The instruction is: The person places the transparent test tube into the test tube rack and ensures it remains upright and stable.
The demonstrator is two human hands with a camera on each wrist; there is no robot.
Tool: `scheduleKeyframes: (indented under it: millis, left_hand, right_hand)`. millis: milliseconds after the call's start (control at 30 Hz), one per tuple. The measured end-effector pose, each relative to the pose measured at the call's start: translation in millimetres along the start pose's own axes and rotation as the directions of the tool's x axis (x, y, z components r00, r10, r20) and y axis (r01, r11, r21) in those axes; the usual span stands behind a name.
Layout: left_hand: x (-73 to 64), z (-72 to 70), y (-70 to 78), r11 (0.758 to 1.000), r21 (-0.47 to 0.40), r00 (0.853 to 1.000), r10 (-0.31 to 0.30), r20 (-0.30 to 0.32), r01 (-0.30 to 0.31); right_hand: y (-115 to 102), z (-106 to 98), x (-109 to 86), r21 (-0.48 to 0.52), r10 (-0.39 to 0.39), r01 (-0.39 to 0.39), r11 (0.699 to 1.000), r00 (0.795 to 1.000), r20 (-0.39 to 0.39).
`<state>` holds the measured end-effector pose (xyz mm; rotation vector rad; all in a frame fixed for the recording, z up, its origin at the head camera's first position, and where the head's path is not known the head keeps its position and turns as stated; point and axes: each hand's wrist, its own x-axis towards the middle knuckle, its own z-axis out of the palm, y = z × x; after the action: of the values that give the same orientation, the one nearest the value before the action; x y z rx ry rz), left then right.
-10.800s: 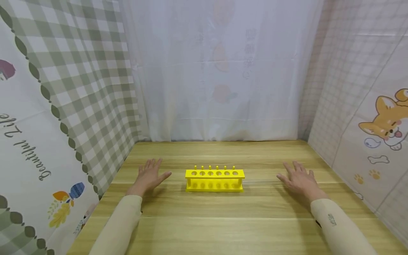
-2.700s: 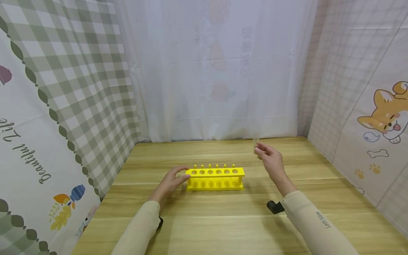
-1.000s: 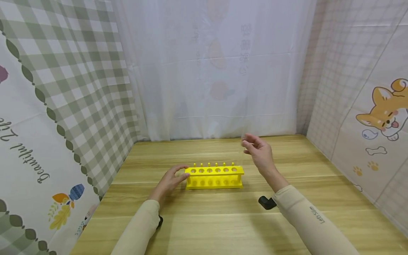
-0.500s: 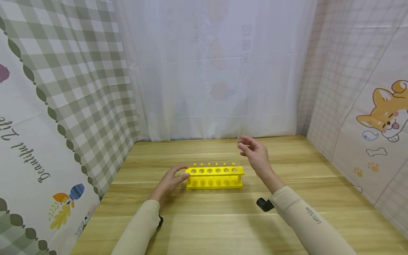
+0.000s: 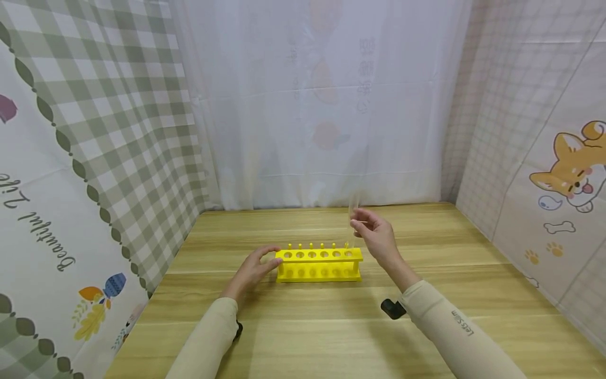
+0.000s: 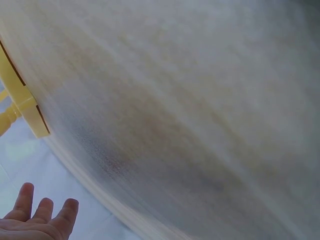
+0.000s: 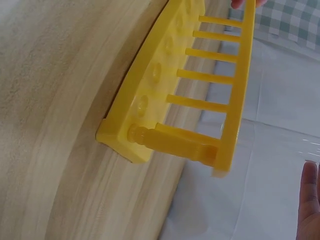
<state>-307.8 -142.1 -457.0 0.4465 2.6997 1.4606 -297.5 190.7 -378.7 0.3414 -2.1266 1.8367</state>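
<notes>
A yellow test tube rack (image 5: 318,259) stands on the wooden table, its row of holes facing up and thin pegs along the back. At its left end my left hand (image 5: 253,271) grips the top plate, thumb in front and a finger behind. My right hand (image 5: 376,237) pinches a clear test tube (image 5: 353,202) upright above the rightmost hole. In the right wrist view the tube (image 7: 280,138) is faint, its lower end right at the rack's top plate (image 7: 239,95). Three raised fingers of the left hand (image 6: 40,220) show in the left wrist view, the rack's end above them.
A black wrist device (image 5: 393,309) juts from the right sleeve. The wooden table (image 5: 303,326) extends around the rack. White cloth (image 5: 265,131) hangs behind it, with a checkered cloth (image 5: 142,131) on the left and a printed cloth (image 5: 516,158) on the right.
Both hands first lay spread on the table; the left then took hold of the rack. The right hand, holding the test tube, has moved left and slightly down to the rack's right end.
</notes>
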Motion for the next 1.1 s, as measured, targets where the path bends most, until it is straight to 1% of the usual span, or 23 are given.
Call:
scheduleKeyframes:
  millis: [467, 700, 967, 1100]
  left_hand:
    - [-1.2, 0.0, 1.3, 1.0, -0.009, 1.0, 0.0, 0.0, 0.0]
    - [-1.7, 0.2, 2.9, 1.0, -0.011, 1.0, -0.005, -0.005, 0.005]
    - [-0.7, 0.7, 1.4, 1.0, -0.014, 1.0, -0.006, -0.008, 0.006]
    - [-0.4, 0.3, 0.3, 1.0, -0.011, 1.0, 0.003, -0.003, -0.004]
  right_hand:
    - [10.3, 0.9, -5.3, -0.041, 0.003, -0.002, 0.999, 0.999, 0.036]
    - [15.0, 1.4, -9.6, -0.075, 0.025, -0.021, 0.997, 0.998, 0.057]
    - [20.4, 1.9, -13.6, -0.093, 0.044, -0.039, 0.995, 0.997, 0.058]
    - [21.3, 2.2, -15.1, -0.1, 0.056, -0.05, 0.994, 0.997, 0.06]
